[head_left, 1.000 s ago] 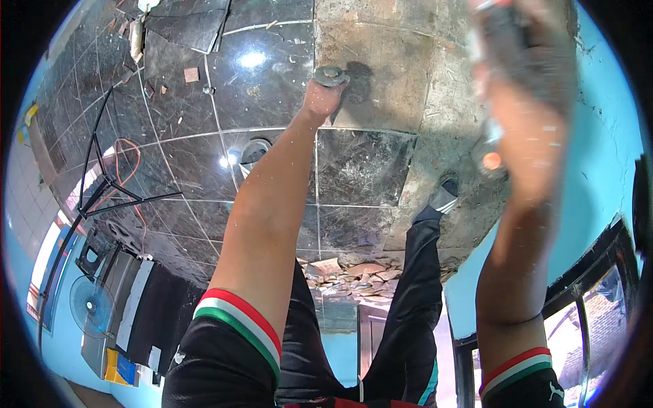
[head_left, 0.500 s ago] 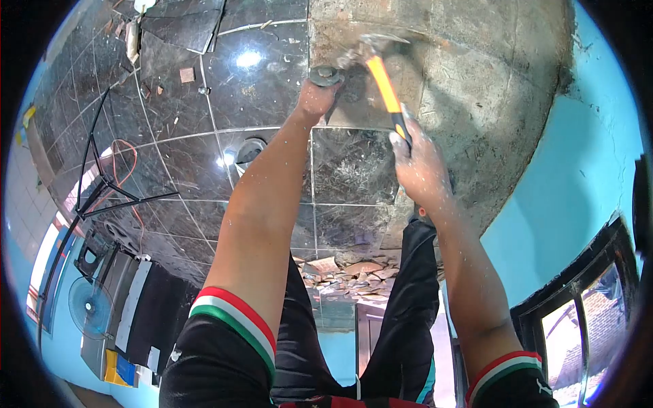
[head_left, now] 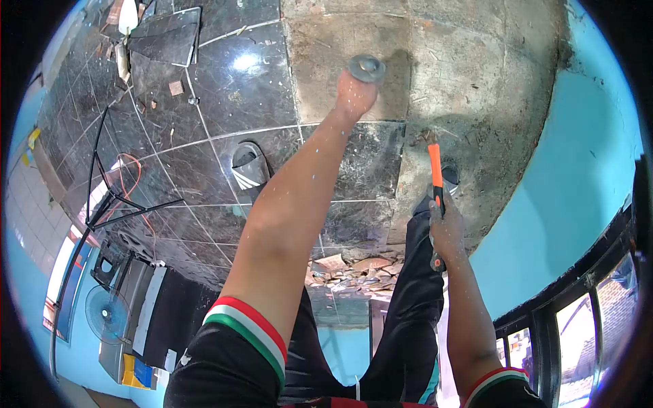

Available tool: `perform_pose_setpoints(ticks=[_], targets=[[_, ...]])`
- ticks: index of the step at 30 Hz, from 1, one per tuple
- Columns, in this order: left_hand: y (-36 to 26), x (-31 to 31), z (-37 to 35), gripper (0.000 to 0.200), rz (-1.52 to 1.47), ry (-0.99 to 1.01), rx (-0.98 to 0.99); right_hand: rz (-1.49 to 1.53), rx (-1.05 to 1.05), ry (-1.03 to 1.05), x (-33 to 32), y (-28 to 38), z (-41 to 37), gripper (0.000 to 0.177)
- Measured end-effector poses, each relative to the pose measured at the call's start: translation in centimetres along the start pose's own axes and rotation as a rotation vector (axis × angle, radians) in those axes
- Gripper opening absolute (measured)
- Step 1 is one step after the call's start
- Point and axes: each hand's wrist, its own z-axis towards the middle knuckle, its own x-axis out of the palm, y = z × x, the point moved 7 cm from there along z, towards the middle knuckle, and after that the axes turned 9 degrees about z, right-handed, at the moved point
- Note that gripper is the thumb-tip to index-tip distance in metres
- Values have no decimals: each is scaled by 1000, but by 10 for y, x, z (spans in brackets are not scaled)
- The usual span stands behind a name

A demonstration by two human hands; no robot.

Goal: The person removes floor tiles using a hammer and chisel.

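Note:
My left hand (head_left: 357, 96) is closed just below a round grey disc with a raised centre (head_left: 367, 68), which looks like the guard of a chisel seen from the top. The shaft and tip are hidden by the hand and disc. It is over the bare, tile-less patch of floor (head_left: 340, 41). Lower and to the right, my right hand (head_left: 447, 231) grips a hammer (head_left: 436, 166) by its orange and black handle. The hammer's head is at the far end, above the bare floor near my right foot, and is hard to make out.
Dark floor tiles (head_left: 255, 88) cover the left side. Loose tile pieces (head_left: 163, 37), a white-bladed trowel (head_left: 128, 17), a black metal stand (head_left: 105, 180) and an orange cord (head_left: 139, 170) lie there. Broken tiles (head_left: 360, 272) are piled behind my legs. A blue wall (head_left: 564, 170) bounds the right.
My left hand has moved right with the disc-topped tool, further over the bare floor. My right hand has dropped down toward me with the hammer, away from the tool.

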Motion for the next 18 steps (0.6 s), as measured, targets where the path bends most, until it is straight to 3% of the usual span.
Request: perform_pose_setpoints(ticks=[3,6,10,14,18], targets=[[5,17,6,21,-156,12,-86,28,22,-18,-5,-12,-4,49],[28,29,8,17,-207,11,-126,103,140,134,-13,3,-3,53],[50,18,12,13,-203,-11,-65,108,-71,42,-21,29,6,52],[76,2,7,13,-501,4,-223,249,-173,52,-33,82,15,51],[61,-1,2,14,-421,40,-220,310,-286,63,-48,147,23,49]])
